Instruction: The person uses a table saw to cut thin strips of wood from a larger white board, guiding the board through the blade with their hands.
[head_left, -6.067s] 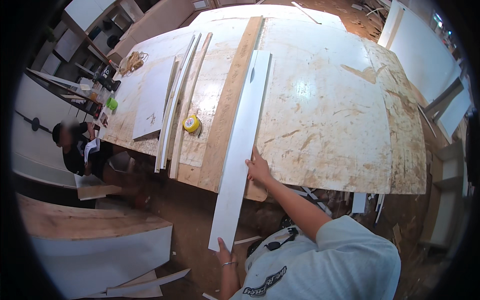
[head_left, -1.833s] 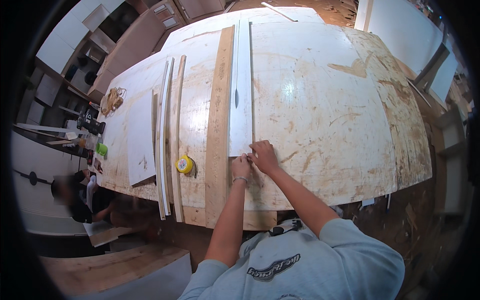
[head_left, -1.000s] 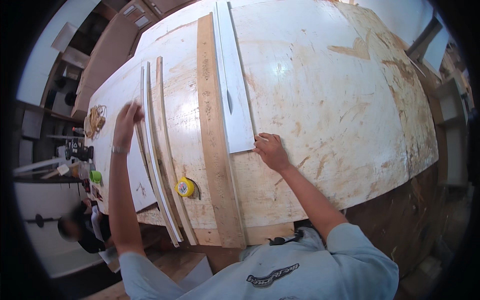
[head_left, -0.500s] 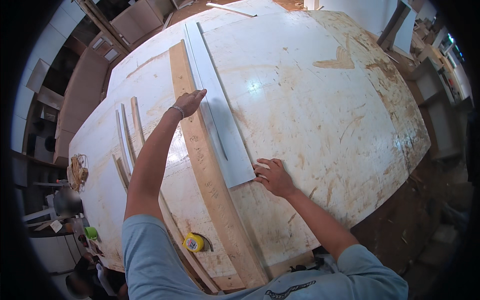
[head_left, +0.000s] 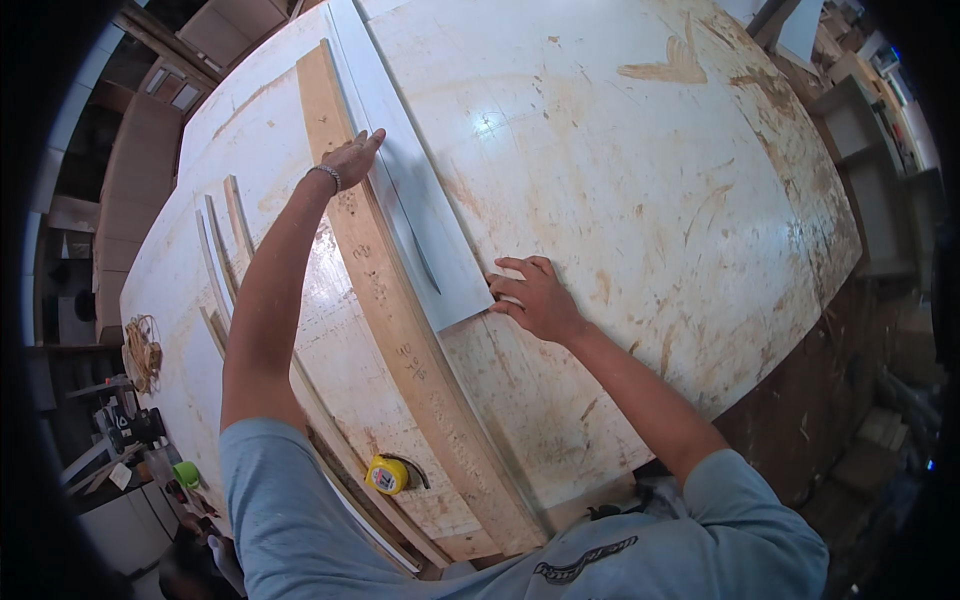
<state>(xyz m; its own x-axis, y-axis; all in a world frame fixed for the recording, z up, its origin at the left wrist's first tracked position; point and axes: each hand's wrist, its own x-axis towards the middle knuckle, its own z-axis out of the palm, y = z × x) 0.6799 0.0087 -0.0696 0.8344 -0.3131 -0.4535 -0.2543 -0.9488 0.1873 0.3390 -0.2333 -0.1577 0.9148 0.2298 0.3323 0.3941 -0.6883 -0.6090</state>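
Can see at the far left a black power tool (head_left: 128, 424) amid clutter, then a loose coil of tan cord (head_left: 142, 352) on the left part of the table (head_left: 620, 200), and below, a bright green cup (head_left: 186, 474). Moving right, come narrow strips (head_left: 238, 215), lying lengthwise and partly hidden behind the left forearm. Reaches up with the left hand (head_left: 350, 163), palm down at the right edge of a long wooden plank (head_left: 390, 325), with fingers stretched out close together toward a white panel (head_left: 435, 225); cannot tell whether pressing down or hovering. Nearer the body, between strips and plank, lies a yellow tape measure (head_left: 387, 475). Flat on the table, just right of the plank and running alongside, extends the white panel, marked lengthwise by a thin dark line (head_left: 427, 268) and stopping short of the plank's near end. Reaches with the right hand (head_left: 535, 298), fingers bent and spread, tips at the panel's right edge by the near corner. At the far right, beyond the table, stands a pale open frame (head_left: 840, 105).
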